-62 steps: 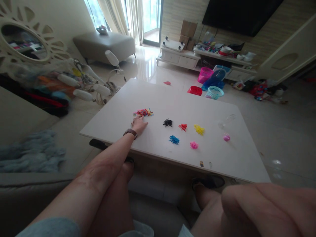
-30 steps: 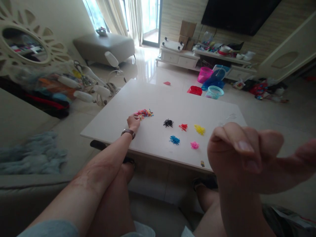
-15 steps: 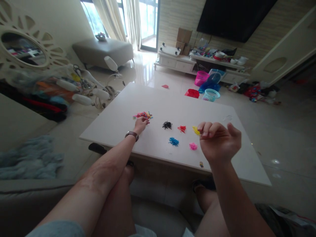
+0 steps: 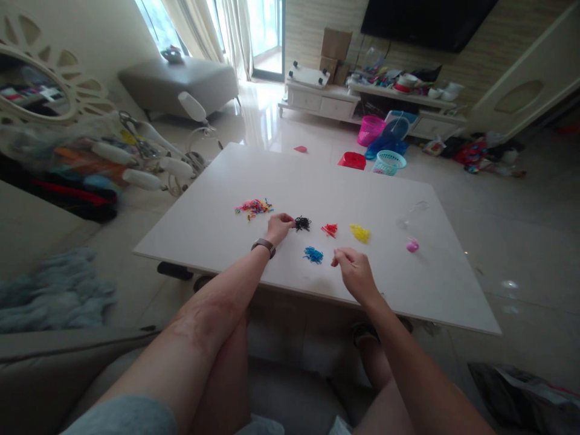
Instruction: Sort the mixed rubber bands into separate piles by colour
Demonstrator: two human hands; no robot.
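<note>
My left hand (image 4: 280,227), with a watch on its wrist, has its fingers pinched at the left edge of a pile of small black bands (image 4: 302,223). Whatever lies between those fingertips is too small to see. Closed fingers also show on my right hand (image 4: 354,270), low over the table right of a blue pile (image 4: 313,255); its fingertips hide what they hold, and the pink pile is covered by the hand. Beyond the hands are a red pile (image 4: 330,229) and a yellow pile (image 4: 360,233). A mixed-colour pile (image 4: 254,209) lies behind my left hand.
On the right of the white table (image 4: 435,284) lie a small pink item (image 4: 412,246) and something clear (image 4: 414,211). Baskets, among them a light blue one (image 4: 390,162), stand on the floor past the far edge. A white lamp (image 4: 154,172) is at the left.
My left hand has moved right from the mixed pile to the black pile. My right hand has come down and left from its raised position, uncovering the pink item at the right.
</note>
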